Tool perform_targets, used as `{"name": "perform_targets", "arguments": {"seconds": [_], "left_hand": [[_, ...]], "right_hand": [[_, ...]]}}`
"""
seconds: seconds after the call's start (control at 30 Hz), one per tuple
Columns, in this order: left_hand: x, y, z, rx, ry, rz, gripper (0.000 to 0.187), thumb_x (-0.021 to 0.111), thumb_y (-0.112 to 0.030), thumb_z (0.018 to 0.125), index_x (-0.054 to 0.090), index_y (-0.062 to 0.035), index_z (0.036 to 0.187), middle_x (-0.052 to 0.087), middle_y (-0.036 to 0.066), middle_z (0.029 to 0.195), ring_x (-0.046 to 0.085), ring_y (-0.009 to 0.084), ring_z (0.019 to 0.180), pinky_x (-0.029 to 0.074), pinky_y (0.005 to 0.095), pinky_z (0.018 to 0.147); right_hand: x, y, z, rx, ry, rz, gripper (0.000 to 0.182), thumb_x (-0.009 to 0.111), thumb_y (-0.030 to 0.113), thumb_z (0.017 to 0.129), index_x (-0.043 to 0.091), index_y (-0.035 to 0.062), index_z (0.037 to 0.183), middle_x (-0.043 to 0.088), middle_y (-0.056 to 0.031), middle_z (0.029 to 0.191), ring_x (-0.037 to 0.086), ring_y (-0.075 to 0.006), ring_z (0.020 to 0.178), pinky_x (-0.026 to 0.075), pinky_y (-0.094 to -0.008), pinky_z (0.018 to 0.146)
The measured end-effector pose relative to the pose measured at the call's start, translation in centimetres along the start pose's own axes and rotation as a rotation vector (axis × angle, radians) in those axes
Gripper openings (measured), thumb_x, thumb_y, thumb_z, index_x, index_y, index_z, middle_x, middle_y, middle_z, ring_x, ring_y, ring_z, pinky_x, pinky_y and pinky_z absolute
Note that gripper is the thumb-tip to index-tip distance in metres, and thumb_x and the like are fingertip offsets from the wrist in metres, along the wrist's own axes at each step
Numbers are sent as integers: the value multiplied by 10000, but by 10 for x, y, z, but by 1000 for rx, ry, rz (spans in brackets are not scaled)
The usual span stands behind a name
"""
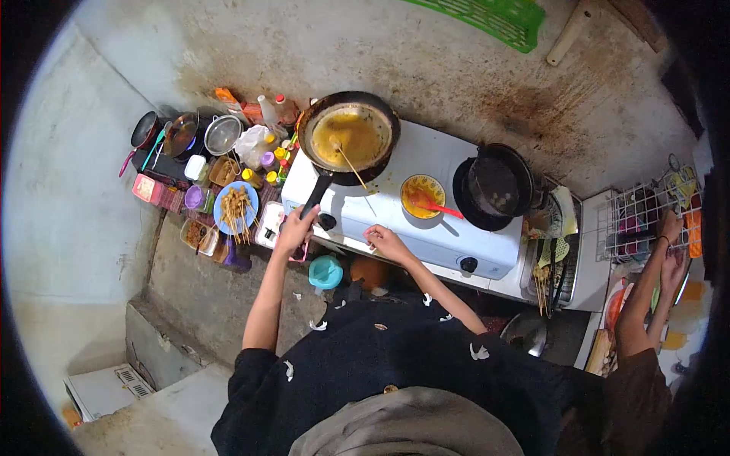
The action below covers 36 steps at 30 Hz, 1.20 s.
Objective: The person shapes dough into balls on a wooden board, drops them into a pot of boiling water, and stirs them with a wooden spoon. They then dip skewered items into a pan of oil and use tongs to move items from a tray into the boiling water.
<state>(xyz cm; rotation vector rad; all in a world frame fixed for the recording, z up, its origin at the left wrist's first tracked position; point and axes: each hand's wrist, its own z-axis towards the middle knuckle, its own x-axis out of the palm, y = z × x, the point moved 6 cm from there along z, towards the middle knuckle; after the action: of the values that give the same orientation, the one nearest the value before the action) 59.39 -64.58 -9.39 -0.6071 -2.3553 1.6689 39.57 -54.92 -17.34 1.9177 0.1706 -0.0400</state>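
Observation:
My left hand (298, 232) is closed around the black handle (314, 199) of a frying pan (304, 125) on the stove. Yellowish-brown liquid lies in the pan, and a skewer (353, 169) leans out over its near rim, its tip end in the liquid. My right hand (386, 242) hovers near the stove's front edge, below the skewer's free end and apart from it. Its fingers are loosely curled and slightly apart, with nothing visible in them. To its right, a patterned bowl (411, 185) holds orange-yellow stuff and a red spatula (442, 208).
A dark wok (511, 182) sits on the stove's right side. Left stand a blue plate (251, 199) of skewers, sauce bottles (285, 106) and food containers (199, 237). At far right another person's hands (671, 243) are by a wire dish rack (635, 220). A turquoise container (325, 271) is below.

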Motion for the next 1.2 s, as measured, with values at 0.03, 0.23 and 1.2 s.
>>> {"name": "perform_targets", "arguments": {"seconds": [0.03,0.23,1.2], "left_hand": [[2,-10,-4,-16,-11,-25,311,543,-342,860,499,-51,761,432,-31,571,332,38,367,240,201,328],[0,-53,-19,56,-13,-19,313,538,-335,865,504,-35,781,414,-35,565,332,38,366,240,201,330],[30,27,-1,49,-22,-71,317,545,-340,861,468,-42,783,427,-20,574,368,46,369,273,204,311]], "right_hand": [[0,-1,-1,2,0,-20,284,526,281,859,550,26,982,612,-76,787,586,-139,675,466,-270,631],[4,-8,-3,35,26,-22,271,530,282,860,565,31,958,609,-55,766,579,-117,672,462,-261,640],[-6,-20,-4,34,28,30,228,491,220,862,597,22,903,600,-56,778,570,-123,676,463,-256,648]]}}
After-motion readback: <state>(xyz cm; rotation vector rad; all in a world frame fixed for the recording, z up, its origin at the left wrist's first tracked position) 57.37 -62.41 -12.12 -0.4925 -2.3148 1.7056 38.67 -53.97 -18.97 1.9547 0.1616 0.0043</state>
